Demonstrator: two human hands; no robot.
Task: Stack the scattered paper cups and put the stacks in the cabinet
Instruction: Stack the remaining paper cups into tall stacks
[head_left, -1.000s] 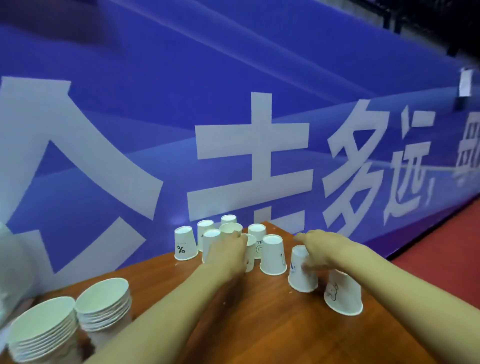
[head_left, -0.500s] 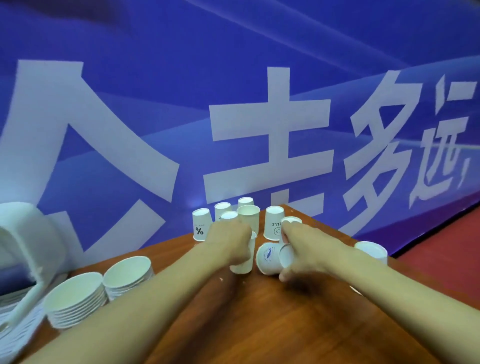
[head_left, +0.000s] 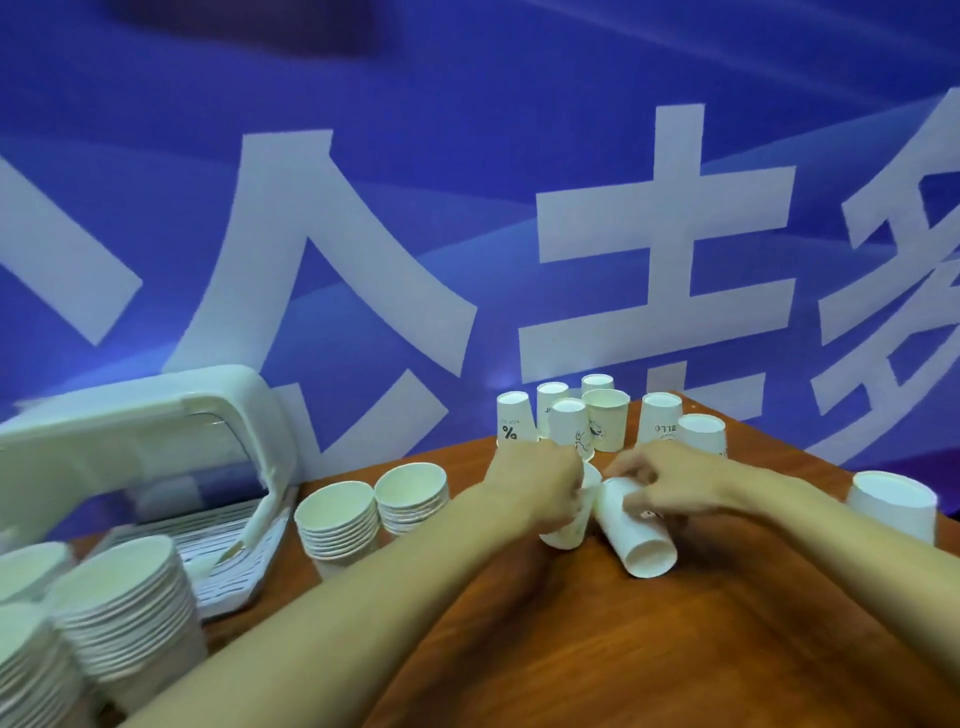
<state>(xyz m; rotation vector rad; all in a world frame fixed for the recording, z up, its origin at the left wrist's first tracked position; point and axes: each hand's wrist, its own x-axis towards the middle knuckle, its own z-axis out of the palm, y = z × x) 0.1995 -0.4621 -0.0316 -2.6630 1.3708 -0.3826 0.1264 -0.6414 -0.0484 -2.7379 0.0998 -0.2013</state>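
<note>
Over the middle of the wooden table (head_left: 675, 649), my left hand (head_left: 540, 486) grips an upright white paper cup (head_left: 566, 530). My right hand (head_left: 660, 480) holds a second paper cup (head_left: 636, 535) tilted on its side, its base toward me and its mouth against the first cup. Several more white cups (head_left: 605, 426) stand behind my hands by the blue banner, most upside down. Another upside-down cup (head_left: 891, 506) stands to the right, beyond my right forearm. Stacks of cups (head_left: 337, 525) stand to the left.
A white plastic cabinet (head_left: 156, 447) with a raised curved lid and a slotted floor sits at the left. More stacks (head_left: 119, 608) fill the near left corner. A blue banner (head_left: 467, 208) with large white characters rises behind the table.
The view swung left, bringing the white cabinet and near stacks into sight. My right hand has turned its cup further over, with the base now toward me, and brought it against the left hand's cup.
</note>
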